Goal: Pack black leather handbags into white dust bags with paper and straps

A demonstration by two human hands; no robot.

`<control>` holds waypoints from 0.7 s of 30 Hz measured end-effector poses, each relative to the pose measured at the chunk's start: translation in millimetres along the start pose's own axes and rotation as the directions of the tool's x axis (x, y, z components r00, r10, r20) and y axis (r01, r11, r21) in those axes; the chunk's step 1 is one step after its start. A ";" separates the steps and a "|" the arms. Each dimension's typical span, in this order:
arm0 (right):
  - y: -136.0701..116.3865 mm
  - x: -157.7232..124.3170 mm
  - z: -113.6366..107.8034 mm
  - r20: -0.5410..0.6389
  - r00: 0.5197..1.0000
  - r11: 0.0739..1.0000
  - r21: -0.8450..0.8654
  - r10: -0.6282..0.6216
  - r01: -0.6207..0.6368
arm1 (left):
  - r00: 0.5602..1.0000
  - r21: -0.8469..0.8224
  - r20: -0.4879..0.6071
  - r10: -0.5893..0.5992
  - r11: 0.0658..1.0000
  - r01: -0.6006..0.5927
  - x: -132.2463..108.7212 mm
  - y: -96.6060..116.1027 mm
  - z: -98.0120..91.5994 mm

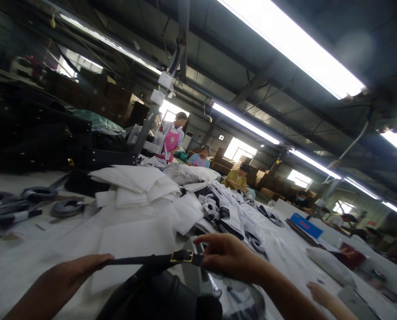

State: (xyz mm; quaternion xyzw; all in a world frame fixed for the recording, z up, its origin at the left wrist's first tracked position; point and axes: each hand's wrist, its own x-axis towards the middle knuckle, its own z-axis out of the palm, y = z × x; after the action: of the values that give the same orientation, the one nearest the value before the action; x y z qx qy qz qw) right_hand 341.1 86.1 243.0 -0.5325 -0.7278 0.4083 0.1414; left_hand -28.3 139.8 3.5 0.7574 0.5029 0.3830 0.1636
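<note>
A black strap with a gold-coloured buckle stretches level between my two hands. My left hand pinches its left end. On the right, my right hand grips the strap just beyond the buckle, its index finger pointing out to the left. Below the strap sits a black bag, cut off by the bottom edge of the view; whether the strap is joined to it I cannot tell. Clear plastic wrapping lies beside the bag, under my right forearm.
White sheets are heaped ahead, with white and dark strips to their right. Coiled grey straps and black bags lie at left. Another person's hand reaches in at lower right. A blue box stands farther back.
</note>
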 end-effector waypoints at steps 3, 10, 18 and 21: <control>-0.9 -3.0 0.1 0.009 1.000 0.998 -0.058 -0.011 0.012 | 0.996 0.010 -0.067 -0.054 0.998 0.054 1.0 -5.0 -1.9; -14.8 -11.3 -9.8 -0.097 0.994 0.945 -0.326 -0.044 0.011 | 0.981 -0.048 -0.027 0.194 0.980 -0.195 10.1 25.3 -26.6; -69.4 29.5 58.7 -0.002 0.935 0.935 -0.003 -0.354 0.354 | 0.870 -0.114 -0.143 0.472 0.865 -0.488 47.8 139.3 -55.2; -66.7 38.3 58.1 0.045 0.968 0.950 0.207 -0.247 0.233 | 0.888 -0.230 -0.124 0.442 0.858 -0.459 52.5 146.7 -62.9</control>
State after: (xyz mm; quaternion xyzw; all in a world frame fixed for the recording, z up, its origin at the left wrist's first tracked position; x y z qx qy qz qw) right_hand 244.9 87.7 247.5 -0.4085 -0.7468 0.4777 0.2174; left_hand 28.8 113.1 159.3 0.8135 0.2638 0.4967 0.1479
